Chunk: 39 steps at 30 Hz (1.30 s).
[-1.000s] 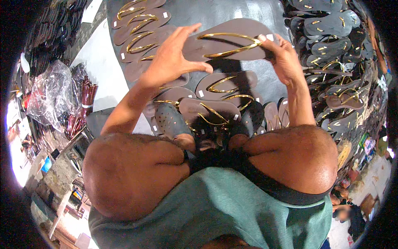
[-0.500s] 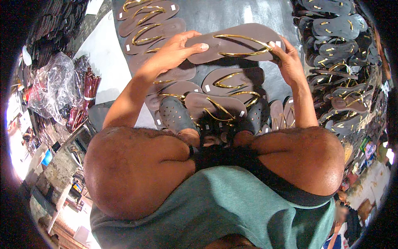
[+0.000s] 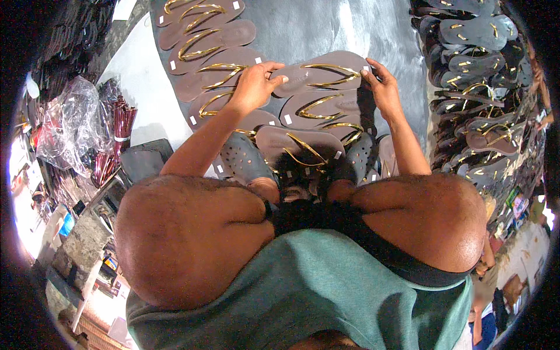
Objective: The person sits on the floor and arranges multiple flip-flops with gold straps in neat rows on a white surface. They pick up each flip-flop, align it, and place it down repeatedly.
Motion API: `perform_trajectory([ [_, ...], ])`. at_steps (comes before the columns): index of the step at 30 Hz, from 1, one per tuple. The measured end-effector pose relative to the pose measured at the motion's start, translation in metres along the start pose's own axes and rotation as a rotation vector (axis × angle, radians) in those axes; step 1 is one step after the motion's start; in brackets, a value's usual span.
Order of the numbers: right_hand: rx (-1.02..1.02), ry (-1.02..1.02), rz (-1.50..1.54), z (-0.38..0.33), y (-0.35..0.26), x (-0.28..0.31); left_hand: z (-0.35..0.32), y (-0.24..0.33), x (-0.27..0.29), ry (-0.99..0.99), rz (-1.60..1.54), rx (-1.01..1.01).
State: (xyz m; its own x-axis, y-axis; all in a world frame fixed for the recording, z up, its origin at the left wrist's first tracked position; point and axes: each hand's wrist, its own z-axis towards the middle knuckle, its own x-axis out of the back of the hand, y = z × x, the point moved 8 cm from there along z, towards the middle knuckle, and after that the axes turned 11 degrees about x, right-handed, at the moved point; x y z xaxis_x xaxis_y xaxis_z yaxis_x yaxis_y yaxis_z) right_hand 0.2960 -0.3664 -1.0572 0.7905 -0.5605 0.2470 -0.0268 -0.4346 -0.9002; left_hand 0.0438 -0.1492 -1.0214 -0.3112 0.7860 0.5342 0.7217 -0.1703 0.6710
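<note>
A brown flip-flop [image 3: 319, 76] with gold straps lies sideways between my hands, low over the dark sheet. At its left end, my left hand [image 3: 256, 86] pinches the sole with thumb and fingers. My right hand [image 3: 382, 87] grips the other end, by the small white sticker near the strap's tip. Just nearer to me rests a matching flip-flop [image 3: 344, 106], and another one [image 3: 300, 144] lies closer, between my feet. I cannot tell whether the held one touches the sheet.
More brown flip-flops [image 3: 217, 42] form a column at the left of the dark sheet [image 3: 303, 26]. Heaps of dark flip-flops [image 3: 475, 35] line the right side. Clear plastic bags [image 3: 76, 125] and a bundle of dark red straps [image 3: 121, 125] sit at left. My feet wear dark clogs [image 3: 242, 156].
Both hands have lowered the flip-flop toward the sheet and slightly nearer to me. It looks smaller now, and more of the left column shows.
</note>
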Motion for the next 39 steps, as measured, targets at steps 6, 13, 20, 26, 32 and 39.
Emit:
perform_trajectory([
  [6, 0.224, 0.035, -0.158, 0.010, 0.007, 0.005, -0.002, 0.008, 0.002, 0.025, 0.080, 0.063],
  [13, 0.199, 0.053, -0.282, 0.005, -0.002, -0.002, 0.003, -0.004, -0.007, 0.095, 0.165, -0.072],
  [20, 0.306, 0.077, -0.825, -0.011, -0.025, -0.002, -0.026, 0.018, -0.011, 0.306, 0.375, -0.346],
  [26, 0.329, 0.249, -1.047, -0.016, -0.018, 0.006, -0.032, 0.026, -0.014, 0.289, 0.599, -0.344],
  [32, 0.319, 0.018, -0.338, -0.072, -0.043, -0.010, -0.074, 0.009, -0.006, -0.129, 0.160, -0.263],
  [39, 0.387, -0.572, -0.593, -0.140, -0.050, -0.065, -0.102, -0.018, -0.029, -0.610, 0.207, -0.031],
])
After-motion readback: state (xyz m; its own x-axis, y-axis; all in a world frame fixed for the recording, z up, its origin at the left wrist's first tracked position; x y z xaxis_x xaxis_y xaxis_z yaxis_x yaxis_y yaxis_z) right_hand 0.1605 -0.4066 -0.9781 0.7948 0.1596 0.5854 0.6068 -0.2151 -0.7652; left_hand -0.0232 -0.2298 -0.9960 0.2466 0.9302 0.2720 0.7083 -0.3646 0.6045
